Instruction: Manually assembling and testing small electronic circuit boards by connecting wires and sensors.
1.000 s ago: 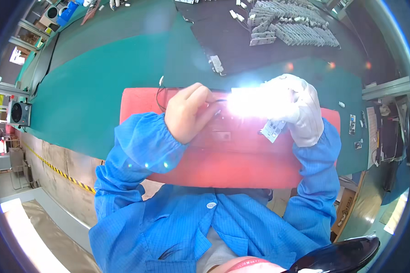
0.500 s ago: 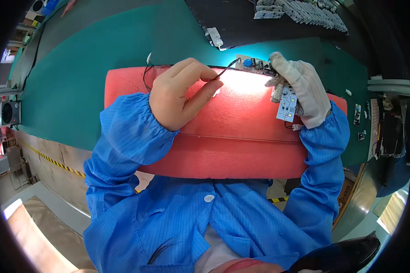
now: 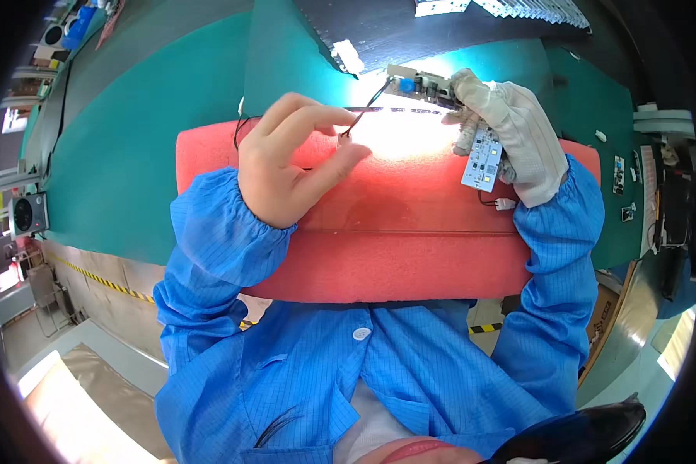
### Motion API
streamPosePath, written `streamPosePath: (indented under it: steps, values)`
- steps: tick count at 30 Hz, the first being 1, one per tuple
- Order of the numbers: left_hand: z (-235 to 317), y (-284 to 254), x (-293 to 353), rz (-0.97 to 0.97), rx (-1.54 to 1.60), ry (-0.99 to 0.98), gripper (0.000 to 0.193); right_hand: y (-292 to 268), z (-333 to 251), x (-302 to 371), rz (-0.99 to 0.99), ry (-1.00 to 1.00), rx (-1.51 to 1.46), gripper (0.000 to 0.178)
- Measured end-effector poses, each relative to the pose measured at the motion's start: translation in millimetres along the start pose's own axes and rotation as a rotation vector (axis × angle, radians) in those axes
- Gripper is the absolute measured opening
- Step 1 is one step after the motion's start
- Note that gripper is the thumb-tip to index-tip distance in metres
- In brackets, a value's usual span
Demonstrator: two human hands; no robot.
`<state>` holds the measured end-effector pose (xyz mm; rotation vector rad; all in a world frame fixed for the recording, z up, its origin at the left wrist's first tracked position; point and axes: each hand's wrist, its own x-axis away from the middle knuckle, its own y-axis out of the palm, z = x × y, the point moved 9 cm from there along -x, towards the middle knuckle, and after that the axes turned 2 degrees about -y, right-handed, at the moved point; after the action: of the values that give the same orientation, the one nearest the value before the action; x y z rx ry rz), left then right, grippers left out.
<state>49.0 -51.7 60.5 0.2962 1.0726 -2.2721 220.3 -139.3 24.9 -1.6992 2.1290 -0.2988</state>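
Observation:
My right hand point(image 3: 518, 143), in a white glove, closes around a circuit board point(image 3: 423, 85) with a blue round component, gripped by its right end. A narrow white LED board point(image 3: 483, 161) hangs below the same glove, and a short lead with a white plug point(image 3: 505, 204) shows under it. From the circuit board's left end a dark twisted wire point(image 3: 370, 104) runs down to my bare left hand point(image 3: 290, 158). Its thumb and forefinger are apart, with the wire's small connector point(image 3: 344, 139) in the gap beside the fingertips. Both hands are above a red foam block point(image 3: 394, 267).
Bright glare covers the foam under the circuit board. Beyond lies a black mat point(image 3: 394, 35) with rows of stacked boards point(image 3: 537, 11) and a white part point(image 3: 348, 56). Small board pieces point(image 3: 619, 175) lie on the green table point(image 3: 116, 185) at right. A grey fan box point(image 3: 29, 214) stands at far left.
My left thumb and forefinger have spread from a pinch on the wire, and its connector now shows between them. The circuit board has shifted slightly up and left with my right hand.

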Motion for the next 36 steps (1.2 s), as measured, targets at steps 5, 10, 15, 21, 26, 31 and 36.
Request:
streamPosePath:
  steps: [5,10,15,21,26,31,36]
  values:
    - [-15.3,22.1,4.5,-0.191,-0.04,-0.158,0.012,-3.5,9.8,7.8,0.106,0.314,-0.103,0.062]
    - [-73.2,-18.3,-9.0,0.142,0.697,-0.375,0.011,5.8,6.4,7.7,0.002,0.39,-0.604,0.055]
    - [-156.2,-96.1,11.6,1.062,0.884,-0.522,0.031,7.2,-1.8,5.2,0.137,0.196,-0.938,0.042]
    - [-39.0,18.5,-11.8,-0.091,0.611,-0.364,0.029,25.8,-17.5,2.2,-0.009,-0.013,-1.135,0.039]
    - [-36.5,42.3,-0.9,-0.236,0.696,-0.507,0.012,15.6,-20.5,2.3,0.138,-0.008,-1.03,0.035]
    - [-33.9,14.5,0.0,-0.075,0.586,-0.322,0.011,15.3,-11.8,6.3,0.182,0.193,-0.877,0.033]
    - [-30.0,7.4,2.6,-0.003,0.477,-0.212,0.012,6.9,-28.4,10.6,0.191,0.108,-0.44,0.038]
